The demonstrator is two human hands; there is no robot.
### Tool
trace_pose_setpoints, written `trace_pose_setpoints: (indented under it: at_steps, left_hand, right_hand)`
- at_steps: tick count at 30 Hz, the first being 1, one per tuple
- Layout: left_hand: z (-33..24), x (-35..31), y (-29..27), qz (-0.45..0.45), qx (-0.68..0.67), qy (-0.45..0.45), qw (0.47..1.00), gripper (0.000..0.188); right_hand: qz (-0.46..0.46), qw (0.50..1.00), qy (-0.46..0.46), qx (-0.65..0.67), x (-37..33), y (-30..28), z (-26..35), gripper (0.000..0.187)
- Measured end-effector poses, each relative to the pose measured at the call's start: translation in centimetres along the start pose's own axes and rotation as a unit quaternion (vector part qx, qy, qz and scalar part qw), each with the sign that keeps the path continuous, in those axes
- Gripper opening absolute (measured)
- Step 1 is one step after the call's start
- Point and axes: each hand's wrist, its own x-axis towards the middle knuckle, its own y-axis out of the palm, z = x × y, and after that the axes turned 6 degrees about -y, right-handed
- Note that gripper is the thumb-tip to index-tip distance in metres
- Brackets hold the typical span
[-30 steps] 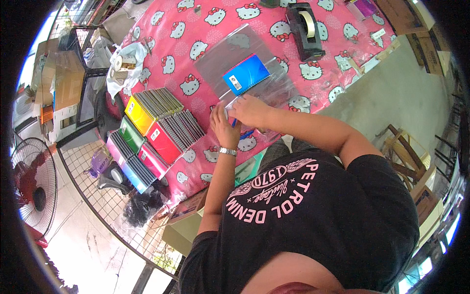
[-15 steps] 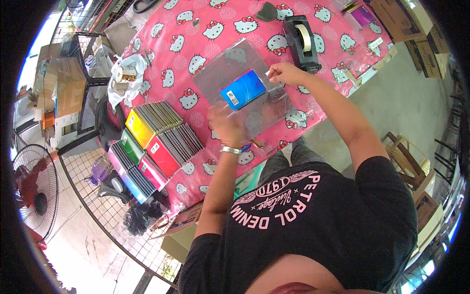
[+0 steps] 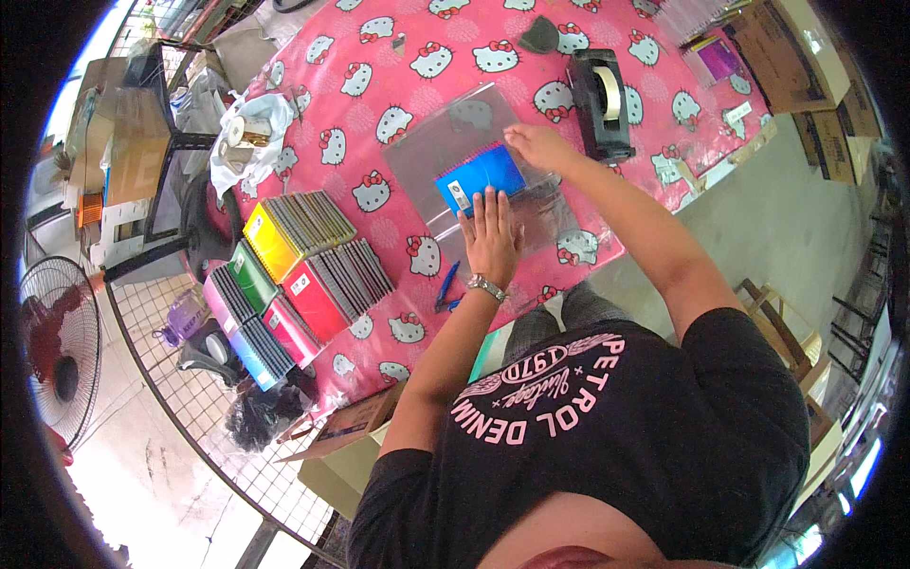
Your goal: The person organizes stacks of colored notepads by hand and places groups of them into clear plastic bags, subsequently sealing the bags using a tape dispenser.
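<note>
A blue spiral notebook (image 3: 498,171) lies slanted on a clear plastic sheet (image 3: 412,156) on the table. My left hand (image 3: 493,237) is flat, its outstretched fingers resting over the notebook's near edge. Just beyond the notebook's upper right corner is my right hand (image 3: 537,148), its fingers drawn together over the plastic; whatever may be between the fingertips is too small to name. A black tape dispenser (image 3: 601,114) with a pale roll stands to the right of that hand. Left of my left wrist lies a blue-handled tool (image 3: 447,284), partly hidden.
Stacks of spiral notebooks (image 3: 308,256) in yellow, red, green and other colours stand at the table's left edge. A white plastic bag (image 3: 251,142) sits behind them. Cardboard boxes (image 3: 791,57) are at the far right, and a fan (image 3: 62,351) stands at far left.
My left hand has moved up and right from the sheet's near edge onto the notebook. My right hand has shifted slightly left; the white bit at its fingertips no longer shows.
</note>
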Motion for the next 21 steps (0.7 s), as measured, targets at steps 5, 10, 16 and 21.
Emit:
trace_pose_setpoints:
  at_steps: [5,10,16,21]
  left_hand:
    - [-0.4,0.1,0.1,0.006,-0.015,-0.005,1.0,0.073]
    - [-0.4,-0.1,-0.4,0.023,-0.048,-0.031,0.998,0.077]
    - [-0.8,0.5,-1.3,0.034,-0.047,-0.015,0.998,0.077]
    - [-0.3,0.3,-1.5,0.045,-0.054,-0.026,0.997,0.075]
  right_hand:
    - [0.053,0.837,-0.321,-0.44,-0.3,4.3,4.8,0.048]
    - [0.159,0.903,-0.198,-0.348,1.4,4.6,6.5,0.038]
    - [-0.044,0.824,-0.239,-0.511,8.7,2.3,4.2,0.023]
    - [0.002,0.792,-0.32,-0.52,9.0,2.9,5.1,0.018]
